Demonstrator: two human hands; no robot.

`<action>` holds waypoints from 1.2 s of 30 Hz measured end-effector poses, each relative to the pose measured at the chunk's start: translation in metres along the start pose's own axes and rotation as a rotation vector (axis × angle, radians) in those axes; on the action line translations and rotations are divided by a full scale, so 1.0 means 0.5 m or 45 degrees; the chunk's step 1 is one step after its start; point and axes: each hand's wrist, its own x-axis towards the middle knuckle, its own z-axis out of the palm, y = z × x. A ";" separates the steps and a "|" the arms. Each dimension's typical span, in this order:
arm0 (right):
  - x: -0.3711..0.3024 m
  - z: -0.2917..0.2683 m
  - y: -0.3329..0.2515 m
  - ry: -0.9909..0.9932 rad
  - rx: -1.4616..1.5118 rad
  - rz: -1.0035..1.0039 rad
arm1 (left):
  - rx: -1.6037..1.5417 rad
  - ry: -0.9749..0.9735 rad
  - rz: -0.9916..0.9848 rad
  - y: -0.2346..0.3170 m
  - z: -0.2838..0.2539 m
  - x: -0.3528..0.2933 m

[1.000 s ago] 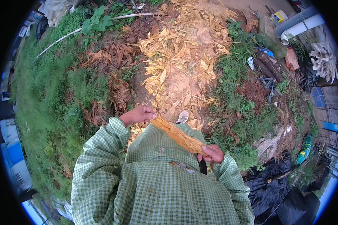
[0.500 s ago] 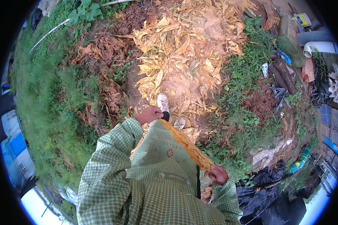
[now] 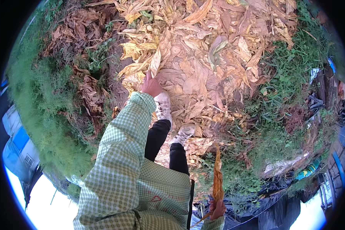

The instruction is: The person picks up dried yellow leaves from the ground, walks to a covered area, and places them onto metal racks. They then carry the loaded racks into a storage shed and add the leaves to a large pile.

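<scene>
A thick spread of dried yellow-brown leaves [image 3: 191, 69], broad and pointed like tobacco leaves, covers the ground before me. My left hand [image 3: 152, 86] reaches down to the left part of it, just beyond my left shoe. Its fingers are closed at the lower end of a pale yellow tobacco leaf [image 3: 156, 61]; the exact grip is partly hidden. Low at the right, my right hand [image 3: 217, 210] is wrapped round the stalk end of a long, folded orange-brown tobacco leaf [image 3: 217, 178]. That leaf points upward, away from the hand.
My white shoes [image 3: 163, 105] stand among the leaves. Green weeds [image 3: 42, 126] grow along the left, and grass [image 3: 283, 73] lines the right. Darker, withered leaves [image 3: 90, 90] lie at the left edge. Black plastic sheeting [image 3: 276, 211] and a green bottle [image 3: 308, 170] lie at the lower right.
The leaf stretched between both hands is now in the right hand alone, which has moved lower. My left hand has let go of it and reached forward to the leaves. The view has tilted down.
</scene>
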 end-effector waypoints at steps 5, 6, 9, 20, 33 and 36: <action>0.058 0.026 0.012 0.030 -0.084 0.017 | -0.030 0.078 0.117 -0.082 0.074 0.086; 0.059 0.030 0.006 0.018 -0.076 0.010 | -0.149 0.212 0.186 -0.091 0.065 0.086; 0.035 0.017 -0.026 -0.058 -0.155 -0.002 | -0.465 0.454 0.171 -0.088 -0.015 0.025; -0.119 -0.033 -0.232 -0.201 0.008 -0.688 | -2.502 -0.087 0.219 0.057 -0.500 -0.378; -0.546 -0.133 -0.541 0.063 0.395 -1.615 | -2.752 -0.598 0.765 0.230 -0.703 -0.661; -0.552 -0.141 -0.606 0.299 0.226 -1.739 | -2.841 -0.655 0.395 0.254 -0.714 -0.678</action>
